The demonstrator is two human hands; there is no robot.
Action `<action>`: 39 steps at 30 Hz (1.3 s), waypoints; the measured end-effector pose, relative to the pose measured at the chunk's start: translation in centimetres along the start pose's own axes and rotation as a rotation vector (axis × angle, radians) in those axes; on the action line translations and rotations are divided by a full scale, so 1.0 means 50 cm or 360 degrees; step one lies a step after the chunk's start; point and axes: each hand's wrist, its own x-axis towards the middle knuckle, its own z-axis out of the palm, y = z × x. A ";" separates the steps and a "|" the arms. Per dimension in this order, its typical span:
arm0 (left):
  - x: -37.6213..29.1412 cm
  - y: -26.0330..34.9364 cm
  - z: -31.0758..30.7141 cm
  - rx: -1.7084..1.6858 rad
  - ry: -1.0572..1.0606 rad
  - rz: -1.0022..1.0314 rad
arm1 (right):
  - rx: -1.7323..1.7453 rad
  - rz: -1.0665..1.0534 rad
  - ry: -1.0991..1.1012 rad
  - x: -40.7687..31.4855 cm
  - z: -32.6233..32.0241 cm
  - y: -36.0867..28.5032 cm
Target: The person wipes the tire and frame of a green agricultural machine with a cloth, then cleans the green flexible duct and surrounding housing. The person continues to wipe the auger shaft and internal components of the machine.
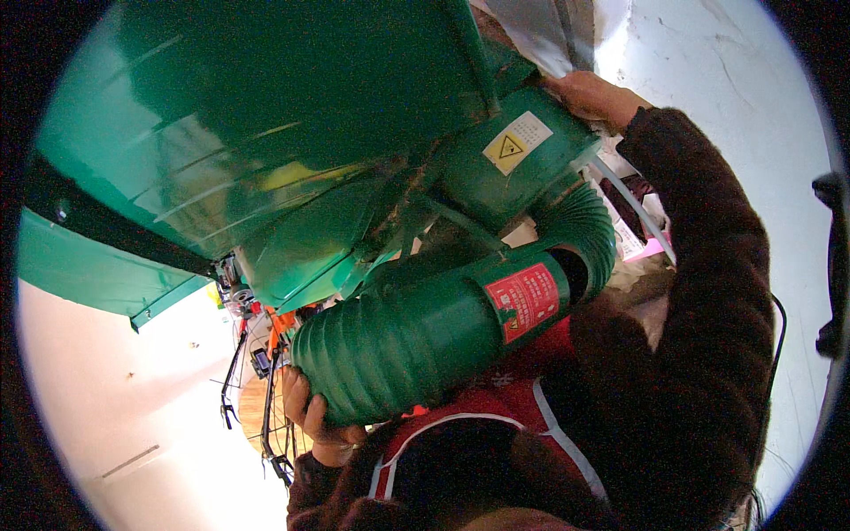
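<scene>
My left hand [313,415] grips the ribbed lower end of a green cylindrical duct [405,352]. That duct lies slantwise in front of my chest and carries a red label with writing [524,302]. A bent green corrugated hose [594,229] curves around at its upper right end, with a dark opening beside it. At the upper right, my right hand [591,98] touches the far edge of a green metal housing [478,172]; its fingers are partly hidden, so its grip is unclear. A yellow warning sticker [510,147] marks this housing.
A large green machine hopper [285,99] hangs over the upper left. Translucent plastic sheeting [538,33] is by my right hand. A pale tube [634,202] runs down near my right sleeve. Black handlebars with levers [269,411] stand at the lower left. A white wall [750,166] rises on the right.
</scene>
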 end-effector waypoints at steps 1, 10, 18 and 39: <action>0.000 -0.001 0.001 0.0001 0.0001 0.0004 | -0.0024 0.0000 -0.0013 0.002 0.005 0.005; -0.008 0.000 -0.001 -0.0018 0.0014 -0.0085 | 0.0151 0.0337 0.0158 -0.089 -0.044 0.055; -0.001 -0.007 -0.006 -0.0041 0.0016 0.0024 | 0.0902 0.0986 0.0784 -0.335 -0.117 0.073; -0.006 -0.049 -0.024 -0.0989 0.0480 0.0075 | 0.1056 0.1467 0.1345 -0.731 -0.194 -0.307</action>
